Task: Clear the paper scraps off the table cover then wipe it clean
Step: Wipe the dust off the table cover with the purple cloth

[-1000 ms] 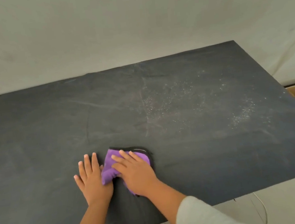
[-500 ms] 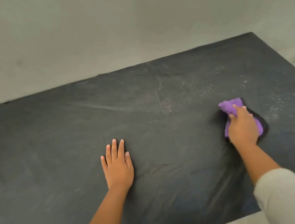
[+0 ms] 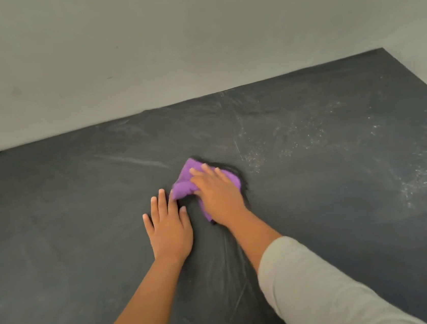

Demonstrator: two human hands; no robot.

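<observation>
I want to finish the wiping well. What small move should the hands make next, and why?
Probably sweep the right hand, pressing the purple cloth, rightward: pale specks still dust that side of the dark table cover. The left hand lies flat, steadying it.

Table cover (image 3: pixel 81 230): dark charcoal grey, pale streaks, white speckle dust (image 3: pixel 296 131) toward its far-right corner and right edge. Cloth (image 3: pixel 183 186): bright purple, black trim. Sleeves (image 3: pixel 314 283): light beige-grey. Wall (image 3: pixel 141 50): plain off-white.
</observation>
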